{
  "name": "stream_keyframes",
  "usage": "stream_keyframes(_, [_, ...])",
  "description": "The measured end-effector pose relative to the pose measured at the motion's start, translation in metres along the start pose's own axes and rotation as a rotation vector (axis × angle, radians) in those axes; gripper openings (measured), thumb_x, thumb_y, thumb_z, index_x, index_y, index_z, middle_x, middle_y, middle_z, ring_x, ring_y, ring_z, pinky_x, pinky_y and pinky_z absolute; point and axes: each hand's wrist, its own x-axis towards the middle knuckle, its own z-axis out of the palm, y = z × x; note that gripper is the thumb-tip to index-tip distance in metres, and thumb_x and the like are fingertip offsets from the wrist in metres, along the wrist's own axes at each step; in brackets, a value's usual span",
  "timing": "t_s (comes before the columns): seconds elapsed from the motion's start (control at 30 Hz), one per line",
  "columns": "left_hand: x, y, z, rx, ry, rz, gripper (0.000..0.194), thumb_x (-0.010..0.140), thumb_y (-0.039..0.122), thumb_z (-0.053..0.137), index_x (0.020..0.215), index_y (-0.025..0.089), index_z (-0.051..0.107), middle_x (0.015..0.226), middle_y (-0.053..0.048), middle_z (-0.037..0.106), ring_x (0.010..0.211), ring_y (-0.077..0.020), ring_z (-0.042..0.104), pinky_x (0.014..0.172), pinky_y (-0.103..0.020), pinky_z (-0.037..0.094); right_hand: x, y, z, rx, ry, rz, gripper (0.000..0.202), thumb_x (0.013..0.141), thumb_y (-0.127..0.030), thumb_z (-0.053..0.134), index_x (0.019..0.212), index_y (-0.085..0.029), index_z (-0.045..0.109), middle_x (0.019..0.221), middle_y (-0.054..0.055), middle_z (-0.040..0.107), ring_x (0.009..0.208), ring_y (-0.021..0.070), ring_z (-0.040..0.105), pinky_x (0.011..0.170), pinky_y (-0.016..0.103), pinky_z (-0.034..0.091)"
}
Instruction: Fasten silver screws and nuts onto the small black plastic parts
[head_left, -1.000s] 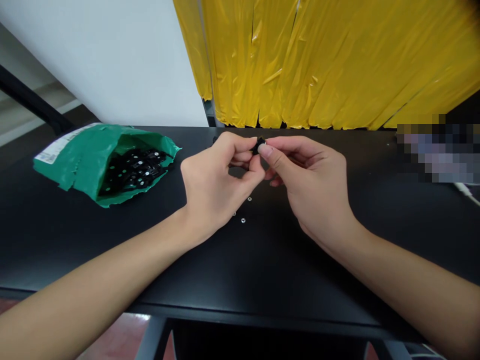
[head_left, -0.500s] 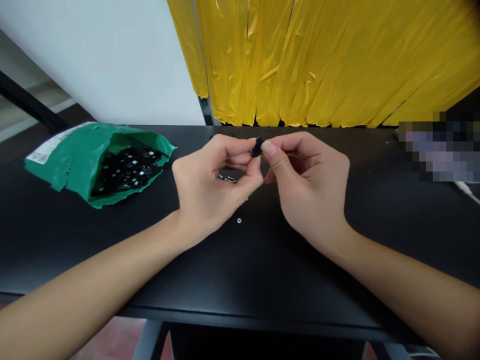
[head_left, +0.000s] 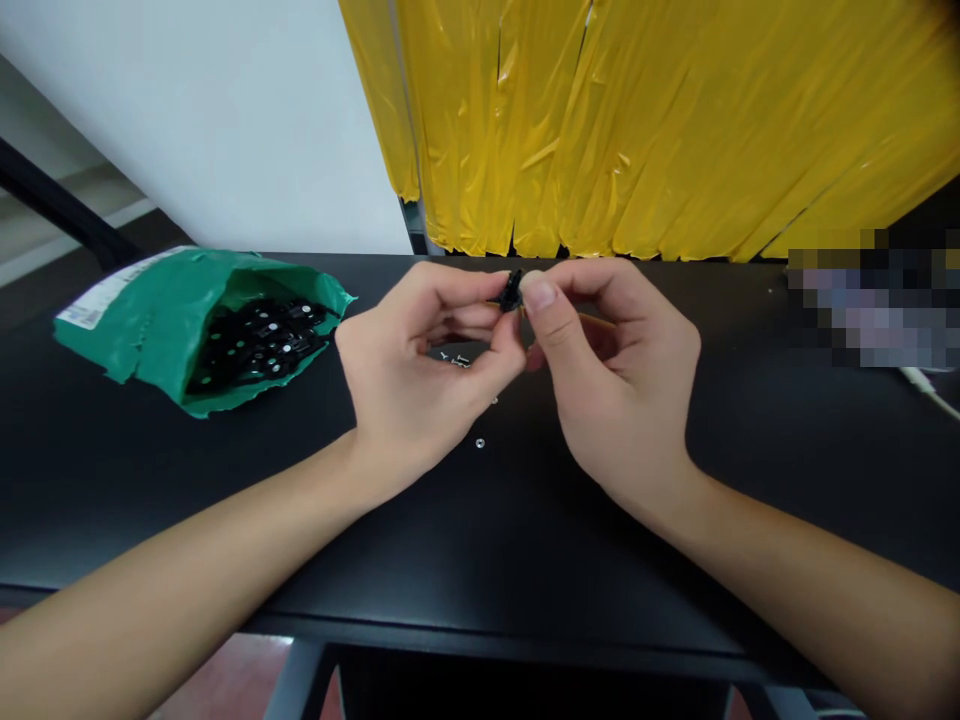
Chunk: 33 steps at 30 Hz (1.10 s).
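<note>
The left hand [head_left: 424, 365] and the right hand [head_left: 622, 370] met above the surface [head_left: 525, 560], both closed in a pinch on one small black piece [head_left: 511, 290]. The left thumb and forefinger gripped it from the left, while the right thumb pressed its right edge, the right forefinger curled behind; its finer shape was too small and too covered to make out. Nearest the viewer, below the front edge of the surface, stood a grey leg [head_left: 296, 685] over a reddish floor [head_left: 225, 680]. On the surface, below the left hand, lay a small metal ring [head_left: 480, 443]; another tiny bright bit showed just beside the left thumb, partly hidden. Through the gap between the left thumb and fingers, a few small screws [head_left: 460, 361] could be seen lying on the surface. Off to the right a white cable [head_left: 930, 392] ran beside a pixelated patch that could not be read. To the left a torn green bag [head_left: 161, 320] lay with its mouth towards the hands, full of black parts [head_left: 262, 340] with pale round spots. Behind stood a white panel [head_left: 262, 120] and, right of it, hanging yellow plastic strips [head_left: 637, 130].
</note>
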Motion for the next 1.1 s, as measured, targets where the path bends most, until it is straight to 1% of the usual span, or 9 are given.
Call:
stream_keyframes(0.1, [0.0002,-0.0033,0.0005,0.029,0.005,0.033,0.021,0.080,0.012,0.083,0.096,0.022,0.074,0.078,0.006,0.080,0.064,-0.0105,0.077,0.061,-0.017,0.065,0.0031,0.0003,0.0020,0.141,-0.005,0.137,0.006,0.092,-0.021,0.078,0.088,-0.023,0.075,0.084,-0.003,0.075,0.067,0.0121,0.069,0.060,0.026,0.059])
stream_keyframes(0.2, [-0.0007,-0.0060,0.0009,0.074,0.005,0.053,0.022,0.080,0.012,0.083,0.097,0.022,0.074,0.078,0.005,0.080,0.065,-0.0114,0.078,0.061,-0.017,0.066,0.0045,0.0029,0.0017,0.196,0.016,0.193,0.008,0.089,-0.022,0.082,0.084,-0.022,0.077,0.079,-0.003,0.076,0.061,0.0111,0.067,0.057,0.026,0.059])
stream_keyframes(0.27, [-0.0009,-0.0066,0.0012,0.094,0.005,0.072,0.022,0.079,0.012,0.083,0.096,0.022,0.074,0.077,0.005,0.080,0.065,-0.0118,0.078,0.062,-0.018,0.067,0.0034,0.0049,0.0011,0.157,0.023,0.170,0.011,0.090,-0.024,0.081,0.081,-0.021,0.076,0.075,-0.003,0.073,0.059,0.0107,0.066,0.054,0.025,0.057])
stream_keyframes(0.33, [-0.0006,-0.0058,0.0015,0.100,0.009,0.100,0.021,0.079,0.012,0.083,0.095,0.021,0.074,0.077,0.005,0.080,0.065,-0.0118,0.078,0.063,-0.017,0.067,0.0010,0.0062,0.0005,0.077,0.018,0.094,0.014,0.094,-0.025,0.077,0.081,-0.022,0.073,0.075,-0.003,0.070,0.059,0.0108,0.064,0.053,0.025,0.054])
stream_keyframes(0.43, [0.0006,-0.0029,0.0015,0.092,0.012,0.117,0.022,0.078,0.012,0.084,0.095,0.021,0.073,0.078,0.005,0.080,0.064,-0.0115,0.078,0.063,-0.017,0.067,-0.0023,0.0068,0.0003,-0.017,0.001,-0.043,0.016,0.099,-0.025,0.070,0.084,-0.023,0.069,0.078,-0.002,0.067,0.066,0.0126,0.064,0.057,0.027,0.055])
stream_keyframes(0.5, [0.0014,-0.0017,0.0014,0.080,0.019,0.113,0.022,0.078,0.012,0.084,0.094,0.021,0.073,0.077,0.006,0.080,0.064,-0.0112,0.078,0.063,-0.016,0.067,-0.0027,0.0063,0.0007,-0.016,-0.001,-0.062,0.014,0.100,-0.026,0.069,0.085,-0.024,0.069,0.080,-0.002,0.067,0.069,0.0135,0.065,0.060,0.028,0.056])
stream_keyframes(0.63, [0.0022,-0.0040,0.0013,0.066,0.027,0.119,0.022,0.079,0.010,0.083,0.095,0.021,0.073,0.078,0.005,0.081,0.062,-0.0105,0.078,0.061,-0.014,0.066,0.0007,0.0051,0.0020,0.138,0.004,0.090,0.005,0.092,-0.024,0.079,0.089,-0.024,0.075,0.086,-0.002,0.075,0.070,0.0132,0.068,0.058,0.027,0.060])
stream_keyframes(0.77, [0.0022,-0.0079,0.0012,0.083,0.032,0.118,0.021,0.079,0.012,0.083,0.096,0.022,0.073,0.079,0.005,0.081,0.063,-0.0121,0.078,0.062,-0.018,0.068,0.0032,0.0060,0.0023,0.266,0.007,0.241,0.006,0.088,-0.019,0.082,0.087,-0.024,0.080,0.085,-0.003,0.079,0.064,0.0111,0.069,0.057,0.026,0.061])
stream_keyframes(1.1, [0.0014,-0.0101,-0.0011,0.143,-0.009,0.148,0.022,0.081,0.015,0.083,0.098,0.024,0.072,0.078,0.006,0.080,0.065,-0.0132,0.078,0.062,-0.021,0.069,0.0052,0.0063,-0.0011,0.266,0.003,0.279,0.005,0.087,-0.020,0.083,0.089,-0.024,0.081,0.087,-0.003,0.080,0.067,0.0115,0.069,0.057,0.025,0.060])
